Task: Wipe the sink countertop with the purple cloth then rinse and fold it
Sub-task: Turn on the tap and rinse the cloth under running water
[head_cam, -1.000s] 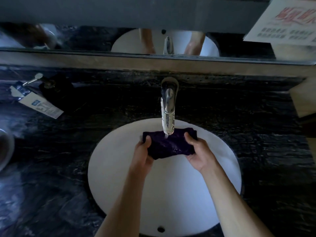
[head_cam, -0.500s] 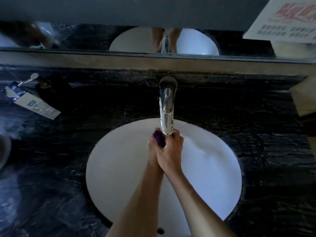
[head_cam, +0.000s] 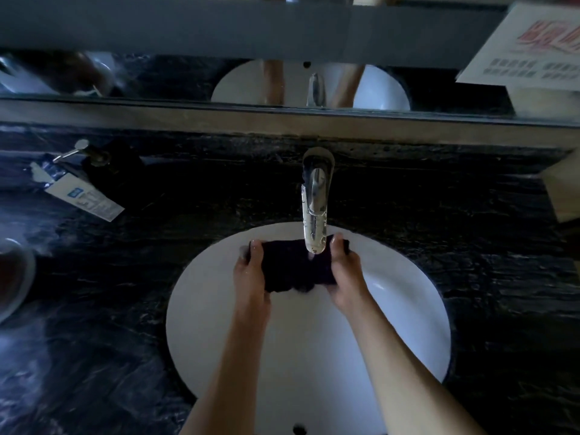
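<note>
The purple cloth (head_cam: pixel 290 268) is stretched out between both hands over the white sink basin (head_cam: pixel 204 309), right under the spout of the chrome faucet (head_cam: pixel 315 202). My left hand (head_cam: pixel 251 274) grips its left end, thumb on top. My right hand (head_cam: pixel 345 277) grips its right end. The cloth looks very dark and bunched along its lower edge. The faucet tip hides a small part of it. Black marble countertop (head_cam: pixel 125 309) surrounds the basin.
A white and blue tube (head_cam: pixel 78 191) and a dark soap dispenser (head_cam: pixel 97 157) lie at the back left. A bowl rim (head_cam: pixel 18 277) shows at the left edge. A mirror (head_cam: pixel 157 76) runs along the back, a paper notice (head_cam: pixel 530 48) at top right.
Half a second ago both hands were pressed together around the bunched cloth under the spout. They have since moved apart, spreading the cloth wide again.
</note>
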